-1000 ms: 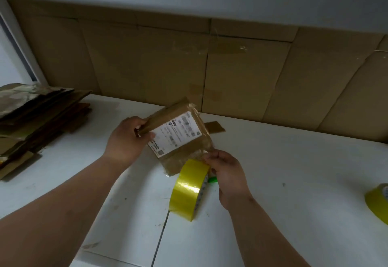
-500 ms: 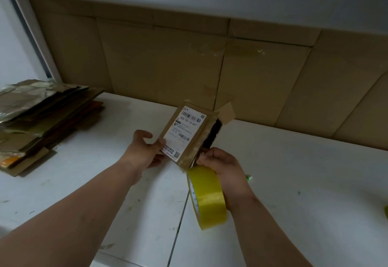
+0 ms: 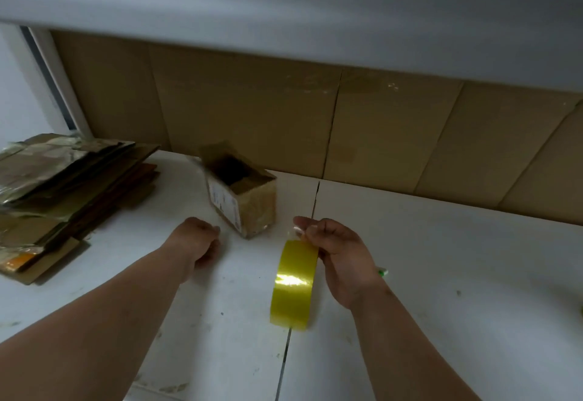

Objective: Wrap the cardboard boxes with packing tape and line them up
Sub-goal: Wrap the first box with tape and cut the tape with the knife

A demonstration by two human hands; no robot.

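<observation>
- The tape roll [image 3: 295,284] is gripped by the right hand [image 3: 337,258].
- Nothing is held by the loosely curled left hand [image 3: 197,241].
- The cardboard box [image 3: 241,192] is set on the table [image 3: 441,274], top open.

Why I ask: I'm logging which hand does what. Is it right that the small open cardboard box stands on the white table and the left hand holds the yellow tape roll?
Not quite. In the head view the right hand holds the yellow tape roll; the left hand holds nothing. The small open cardboard box does stand on the white table.
</observation>
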